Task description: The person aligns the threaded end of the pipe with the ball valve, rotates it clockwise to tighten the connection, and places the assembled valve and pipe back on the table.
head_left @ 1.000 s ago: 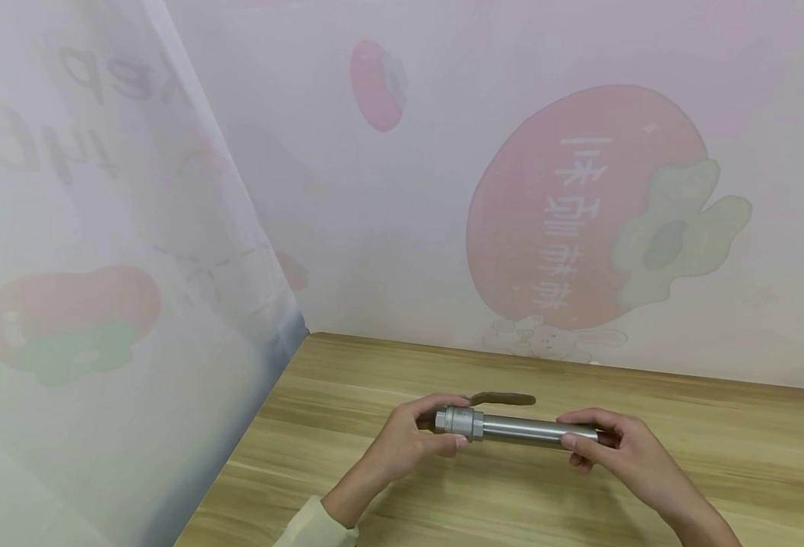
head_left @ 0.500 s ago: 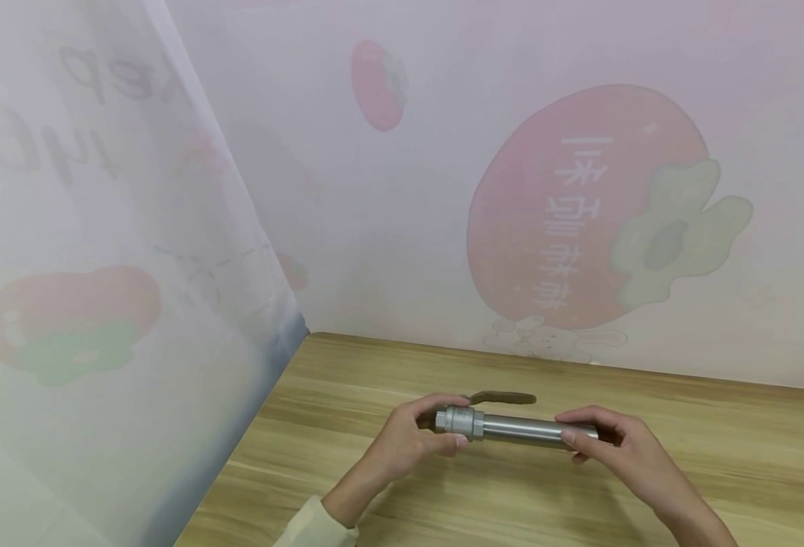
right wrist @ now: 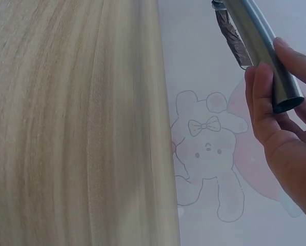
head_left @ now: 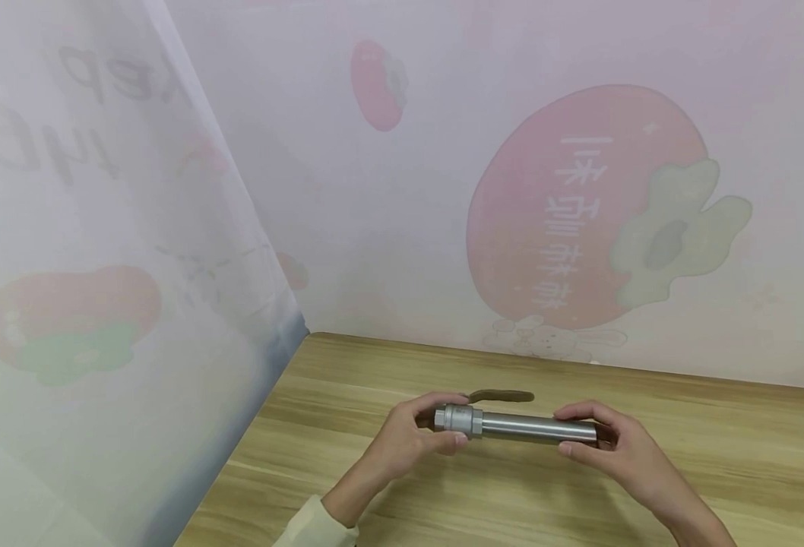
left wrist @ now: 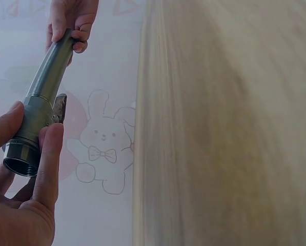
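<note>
My left hand (head_left: 402, 441) grips the hexagonal-ended body of a metal ball valve (head_left: 458, 420), thumb on the near side and fingers on the far side. A straight steel pipe (head_left: 521, 427) joins the valve's right end. Beyond it the valve's brownish lever handle (head_left: 504, 395) runs roughly along the pipe. At the pipe's free end my right hand (head_left: 624, 444) holds it between thumb and fingers; the right wrist view shows the pipe's open end (right wrist: 288, 105) there. Internal threads show in the valve's open mouth (left wrist: 22, 165). Both hands hold the assembly above the table.
A wood-grain table (head_left: 347, 372) lies below the hands. Behind it hangs a pale curtain (head_left: 429, 228) printed with red fruit and a rabbit, and another printed curtain (head_left: 101, 228) closes off the left side.
My right thumb and fingers have shifted around the pipe's free end, with the thumb slightly lower. The valve and pipe have risen a touch in the head view. My left hand keeps its grip.
</note>
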### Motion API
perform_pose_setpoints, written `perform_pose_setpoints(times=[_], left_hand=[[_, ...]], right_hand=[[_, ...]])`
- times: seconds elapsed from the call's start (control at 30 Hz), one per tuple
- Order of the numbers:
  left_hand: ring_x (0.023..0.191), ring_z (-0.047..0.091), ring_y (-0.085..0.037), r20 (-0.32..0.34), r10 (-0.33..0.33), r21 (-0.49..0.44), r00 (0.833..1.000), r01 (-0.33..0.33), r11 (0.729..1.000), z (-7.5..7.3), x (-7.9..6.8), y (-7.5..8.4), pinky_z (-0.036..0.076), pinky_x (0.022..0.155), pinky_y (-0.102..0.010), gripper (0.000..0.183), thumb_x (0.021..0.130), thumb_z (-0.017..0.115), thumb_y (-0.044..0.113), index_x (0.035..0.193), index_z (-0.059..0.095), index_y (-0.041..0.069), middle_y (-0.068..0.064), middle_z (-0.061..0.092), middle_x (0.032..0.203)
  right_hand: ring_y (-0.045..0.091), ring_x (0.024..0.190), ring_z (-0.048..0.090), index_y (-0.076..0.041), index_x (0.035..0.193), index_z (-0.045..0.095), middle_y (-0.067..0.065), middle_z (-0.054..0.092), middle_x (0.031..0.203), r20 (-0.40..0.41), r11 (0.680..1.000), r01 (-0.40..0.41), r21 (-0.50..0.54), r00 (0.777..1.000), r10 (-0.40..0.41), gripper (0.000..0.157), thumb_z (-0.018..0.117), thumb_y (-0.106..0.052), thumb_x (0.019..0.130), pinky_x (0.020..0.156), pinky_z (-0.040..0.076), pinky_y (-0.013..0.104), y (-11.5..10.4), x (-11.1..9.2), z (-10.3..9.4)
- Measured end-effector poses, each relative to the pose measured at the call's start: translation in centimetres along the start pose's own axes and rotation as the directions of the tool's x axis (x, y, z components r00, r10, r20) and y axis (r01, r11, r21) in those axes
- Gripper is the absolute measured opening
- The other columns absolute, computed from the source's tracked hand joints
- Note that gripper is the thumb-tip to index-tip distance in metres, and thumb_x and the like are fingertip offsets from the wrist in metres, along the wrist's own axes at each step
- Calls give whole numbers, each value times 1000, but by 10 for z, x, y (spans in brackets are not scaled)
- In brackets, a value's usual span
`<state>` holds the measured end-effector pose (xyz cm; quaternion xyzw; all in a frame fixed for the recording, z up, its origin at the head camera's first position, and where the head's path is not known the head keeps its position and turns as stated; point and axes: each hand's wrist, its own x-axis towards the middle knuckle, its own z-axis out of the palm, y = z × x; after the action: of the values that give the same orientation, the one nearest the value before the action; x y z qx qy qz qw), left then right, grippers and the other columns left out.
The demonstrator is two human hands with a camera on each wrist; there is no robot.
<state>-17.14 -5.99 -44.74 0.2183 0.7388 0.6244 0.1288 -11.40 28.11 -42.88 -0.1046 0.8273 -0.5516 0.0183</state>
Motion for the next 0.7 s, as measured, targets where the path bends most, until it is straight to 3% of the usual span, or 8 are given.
perform_pose_setpoints(times=[0.43,0.7], left_hand=[[106,66,-24,3,8,3,1000,-8,1000,0,1,-1,67,84,-33,48,95,87,18,140,72,20,-17,67,132],[104,66,-23,-35,21,57,999,-19,998,1,0,2,62,83,-29,47,93,89,22,138,75,25,-13,71,133]], right_hand=[[9,99,74,-8,139,72,7,76,126,-39,999,-36,-1,999,36,40,80,-20,101,82,63,28,0,1,-1],[9,96,75,-6,138,72,3,78,120,-47,1000,-12,2,999,12,39,79,-17,102,82,65,29,0,0,-2]])
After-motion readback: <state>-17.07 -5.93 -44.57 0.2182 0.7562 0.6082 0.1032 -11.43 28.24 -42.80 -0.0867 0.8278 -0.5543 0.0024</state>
